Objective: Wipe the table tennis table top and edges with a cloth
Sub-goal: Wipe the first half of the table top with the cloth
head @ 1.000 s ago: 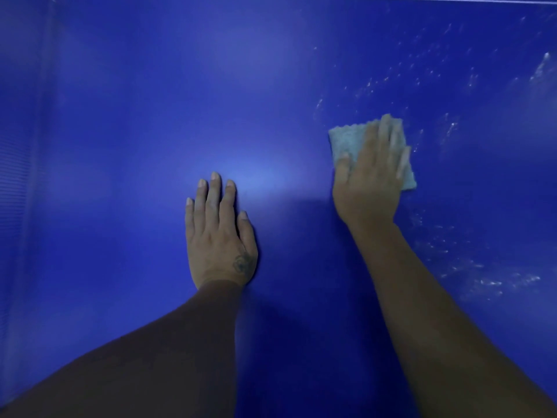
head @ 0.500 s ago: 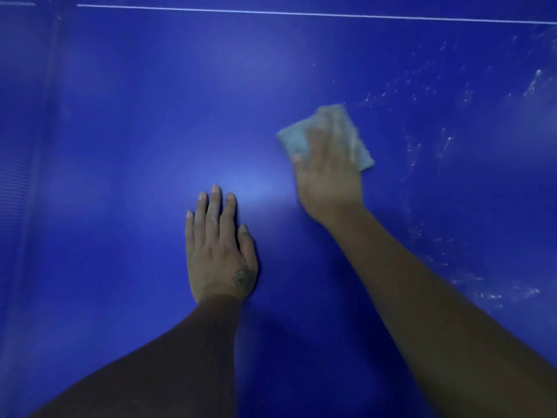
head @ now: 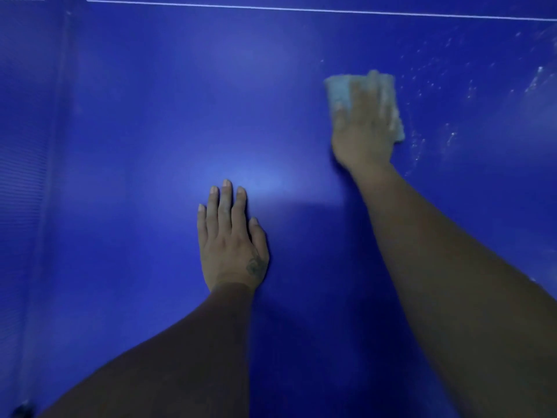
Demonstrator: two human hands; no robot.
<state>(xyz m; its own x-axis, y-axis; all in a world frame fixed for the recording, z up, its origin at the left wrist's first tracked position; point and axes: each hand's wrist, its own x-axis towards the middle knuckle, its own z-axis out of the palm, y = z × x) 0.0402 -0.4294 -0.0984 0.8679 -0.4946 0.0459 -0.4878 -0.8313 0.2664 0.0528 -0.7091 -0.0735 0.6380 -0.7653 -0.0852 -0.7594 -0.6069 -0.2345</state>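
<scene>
Your table [head: 135,116] is deep blue all over, with a thin white line [head: 301,9] across its far side and whitish specks [head: 446,137] scattered on the right. The cloth [head: 339,90] is pale grey-blue. Your left hand [head: 232,245] carries a small dark tattoo [head: 255,265] near the thumb.

- Left hand [head: 232,245]: palm down, flat, fingers straight and close together, thumb alongside; bare forearm runs back toward lower left.
- Right hand [head: 364,122]: farther forward, palm down, blurred; straight fingers press a pale folded fabric cloth [head: 339,89]; bare arm extended.
</scene>
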